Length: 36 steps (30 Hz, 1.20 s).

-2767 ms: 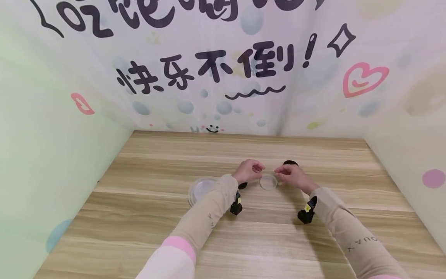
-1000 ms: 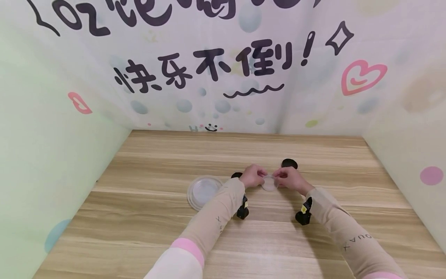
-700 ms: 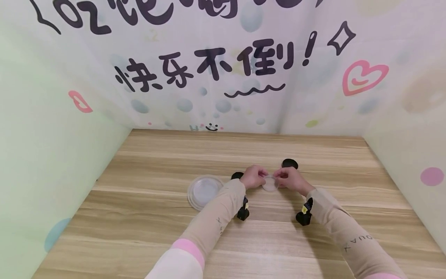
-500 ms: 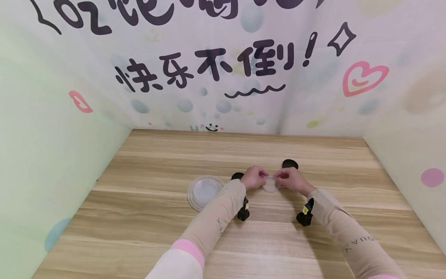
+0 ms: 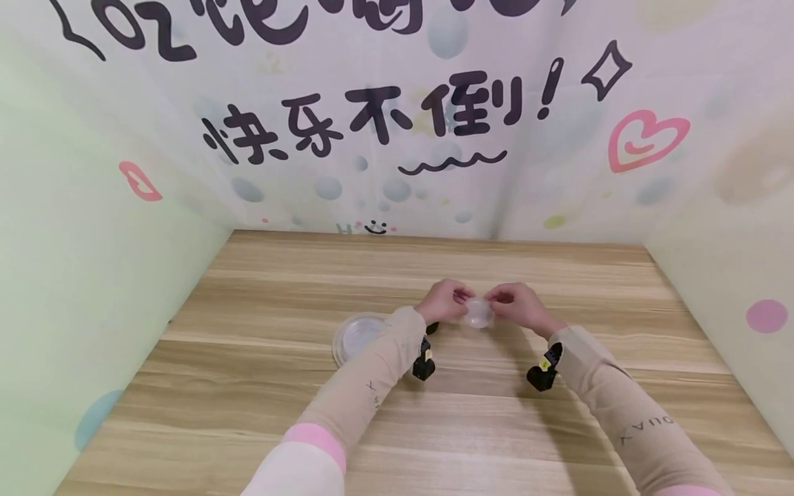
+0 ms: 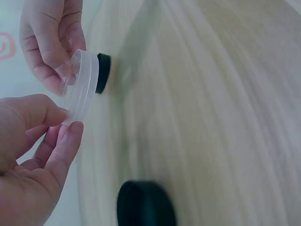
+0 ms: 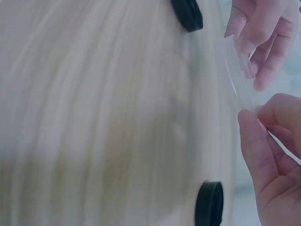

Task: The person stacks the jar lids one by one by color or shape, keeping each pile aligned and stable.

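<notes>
A small, clear, shallow round plastic dish [image 5: 479, 313] is held up between both hands, with its face tilted toward the head camera. My left hand [image 5: 448, 301] pinches its left edge between thumb and fingers. On the opposite edge, the fingertips of my right hand [image 5: 520, 303] pinch the rim. The left wrist view shows the dish [image 6: 83, 87] edge-on, its ridged side wall standing clear of the wood. In the right wrist view the dish [image 7: 239, 77] is a thin transparent shape above the right thumb and finger.
Nested clear round plastic pieces [image 5: 340, 342] lie on the wooden table [image 5: 267, 296], partly behind the left sleeve. A black round piece [image 5: 432, 328] shows beside the left wrist. Another black round piece [image 6: 103, 73] stands beyond the dish. White printed cloth [image 5: 397, 200] encloses the back and sides.
Both hands first close in on the dish lying on the table and take its edges. In the last half second they raise it and tip it up; the right hand now covers the far black piece.
</notes>
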Available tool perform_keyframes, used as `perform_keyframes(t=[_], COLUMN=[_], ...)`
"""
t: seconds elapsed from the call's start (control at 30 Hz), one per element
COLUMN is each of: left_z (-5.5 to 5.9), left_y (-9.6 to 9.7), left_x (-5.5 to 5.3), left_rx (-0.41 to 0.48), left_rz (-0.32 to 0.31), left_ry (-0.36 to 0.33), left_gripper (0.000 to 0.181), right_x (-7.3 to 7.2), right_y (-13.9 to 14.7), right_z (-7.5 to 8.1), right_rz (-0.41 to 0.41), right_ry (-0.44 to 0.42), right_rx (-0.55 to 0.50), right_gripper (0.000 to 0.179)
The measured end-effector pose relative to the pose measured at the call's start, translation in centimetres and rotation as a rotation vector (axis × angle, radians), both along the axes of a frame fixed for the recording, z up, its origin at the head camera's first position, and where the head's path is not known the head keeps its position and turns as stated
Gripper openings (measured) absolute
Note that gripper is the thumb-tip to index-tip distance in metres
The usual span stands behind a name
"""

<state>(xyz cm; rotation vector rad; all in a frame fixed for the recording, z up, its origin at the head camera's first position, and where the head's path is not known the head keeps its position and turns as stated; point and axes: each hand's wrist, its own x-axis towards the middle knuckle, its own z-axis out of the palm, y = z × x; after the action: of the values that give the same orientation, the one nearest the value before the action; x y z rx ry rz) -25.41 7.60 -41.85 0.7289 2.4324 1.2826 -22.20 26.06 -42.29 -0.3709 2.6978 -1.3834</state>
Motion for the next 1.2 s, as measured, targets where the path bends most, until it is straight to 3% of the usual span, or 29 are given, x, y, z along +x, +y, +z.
perform_keyframes(t=[0.33, 0.67, 1.0, 1.2], left_z=[2.3, 3.5, 4.1, 3.9], left_y=[-2.5, -5.4, -8.3, -10.1], left_x=[-0.5, -1.0, -1.2, -1.1], left_rx=[0.014, 0.019, -0.001, 0.001], left_rz=[-0.018, -0.038, 0.007, 0.021], left_ry=[0.006, 0.037, -0.01, -0.064], left_gripper=[0.029, 0.031, 0.033, 0.032], right_x=[-0.8, -1.4, -1.9, -2.2], right_y=[-2.0, -4.8, -7.7, -9.5], right_z=[1.9, 3.0, 3.6, 3.3], right_rz=[0.031, 0.055, 0.09, 0.117], right_ry=[-0.001, 0.017, 0.036, 0.046], right_rx=[-0.004, -0.023, -0.03, -0.018], right_gripper=[0.018, 0.016, 0.015, 0.014])
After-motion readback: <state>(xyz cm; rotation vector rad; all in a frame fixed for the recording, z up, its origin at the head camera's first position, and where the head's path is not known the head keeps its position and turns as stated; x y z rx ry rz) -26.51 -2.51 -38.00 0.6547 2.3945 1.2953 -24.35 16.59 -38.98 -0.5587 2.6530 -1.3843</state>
